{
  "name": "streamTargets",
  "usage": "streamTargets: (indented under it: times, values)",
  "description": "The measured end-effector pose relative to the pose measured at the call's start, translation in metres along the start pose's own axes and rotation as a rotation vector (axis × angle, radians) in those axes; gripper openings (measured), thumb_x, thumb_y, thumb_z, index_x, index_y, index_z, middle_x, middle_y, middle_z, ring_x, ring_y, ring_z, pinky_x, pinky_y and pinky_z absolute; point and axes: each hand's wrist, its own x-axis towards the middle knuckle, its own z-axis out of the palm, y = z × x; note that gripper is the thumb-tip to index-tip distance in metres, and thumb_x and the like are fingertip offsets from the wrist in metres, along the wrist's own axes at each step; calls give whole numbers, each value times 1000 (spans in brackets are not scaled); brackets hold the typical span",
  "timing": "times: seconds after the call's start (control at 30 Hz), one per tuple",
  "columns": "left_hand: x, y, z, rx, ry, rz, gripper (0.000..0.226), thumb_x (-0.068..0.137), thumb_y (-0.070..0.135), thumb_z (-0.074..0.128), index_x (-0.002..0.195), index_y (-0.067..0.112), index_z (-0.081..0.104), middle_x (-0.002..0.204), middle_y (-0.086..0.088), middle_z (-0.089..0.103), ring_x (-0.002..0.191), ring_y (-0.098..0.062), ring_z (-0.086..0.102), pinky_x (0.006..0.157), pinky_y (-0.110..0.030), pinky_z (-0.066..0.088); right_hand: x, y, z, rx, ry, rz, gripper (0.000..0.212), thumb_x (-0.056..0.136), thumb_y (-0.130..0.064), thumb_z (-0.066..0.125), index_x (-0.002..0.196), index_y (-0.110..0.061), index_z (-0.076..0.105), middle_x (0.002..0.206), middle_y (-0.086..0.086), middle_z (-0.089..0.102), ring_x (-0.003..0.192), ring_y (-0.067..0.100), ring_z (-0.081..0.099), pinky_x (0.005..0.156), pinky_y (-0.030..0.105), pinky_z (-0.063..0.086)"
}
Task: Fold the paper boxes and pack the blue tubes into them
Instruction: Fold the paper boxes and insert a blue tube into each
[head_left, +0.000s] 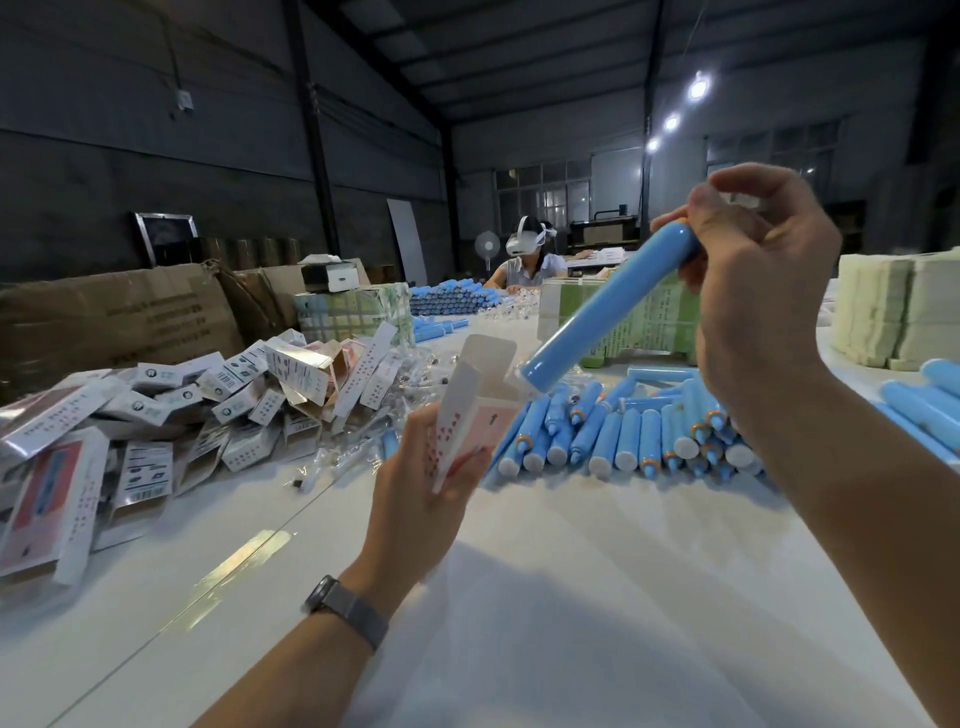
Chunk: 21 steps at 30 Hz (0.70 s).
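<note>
My left hand grips a pink and white paper box held upright above the table, its top flaps open. My right hand pinches the cap end of a blue tube, tilted down to the left. The tube's flat lower end hangs just right of the box's open mouth, close to the flap. A heap of blue tubes lies on the white table behind the box.
A pile of packed and flat boxes covers the table's left side. More blue tubes lie at the right edge. Green-printed stacks, pale paper stacks, cardboard cartons and a seated person are farther back.
</note>
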Motion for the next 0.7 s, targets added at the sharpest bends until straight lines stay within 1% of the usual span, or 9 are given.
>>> streamTargets:
  times: [0.1,0.2,0.27,0.37,0.47,0.5,0.6,0.63,0.7]
  values:
    - [-2,6,3,-17,-27,30,39,86,32,72,113,36,43,99,26,59,82,1,63,57,-14,50,-7,-1,8,-51,-49,-41,13,93,-6,62,92,-18,58,78,9,72,73,20,70,62,24,50]
    - [-4,11,4,-63,-51,64,33,89,41,62,115,32,44,101,26,58,82,6,63,56,-9,48,-22,4,19,-154,-137,-97,10,92,-5,62,94,-14,58,82,8,72,76,14,71,67,22,53]
    - [-5,11,3,-69,-69,68,30,92,44,59,115,35,42,98,24,59,76,4,64,54,-11,46,-32,8,24,-165,-180,-60,8,93,-6,62,94,-13,58,82,6,73,76,13,71,65,23,54]
    - [-7,12,3,-73,-71,53,26,89,41,57,111,38,44,95,24,61,73,-4,62,57,-13,43,-46,19,30,-227,-274,25,14,94,-8,62,92,-22,59,80,0,72,72,19,70,62,37,58]
    - [-7,14,5,-80,-45,47,24,90,39,57,111,38,44,95,26,59,77,-1,61,58,-11,44,-56,29,33,-359,-357,-29,16,94,-10,61,98,-25,58,87,-6,62,61,28,60,59,47,54]
    - [-7,14,5,-85,-41,46,25,90,39,57,111,38,43,96,26,59,77,0,61,58,-9,44,-58,31,33,-380,-359,-66,18,93,-10,61,100,-27,57,90,-6,60,59,29,58,57,46,53]
    - [-7,14,6,-88,-35,49,27,90,41,57,112,37,43,99,25,60,80,-3,62,58,-12,47,-59,33,31,-437,-333,-198,25,92,-10,62,103,-30,52,93,-6,56,55,21,55,52,34,48]
    - [-7,13,7,-86,-33,48,27,90,41,58,112,37,43,100,26,60,80,-5,63,58,-14,48,-59,34,31,-452,-323,-235,26,91,-9,64,104,-29,52,93,-6,55,55,17,54,52,30,46]
    - [-6,12,7,-81,-23,36,27,90,43,58,112,38,43,100,27,60,80,-7,64,59,-20,52,-61,35,31,-487,-303,-313,26,89,-6,67,105,-22,55,94,-7,54,58,11,55,53,27,48]
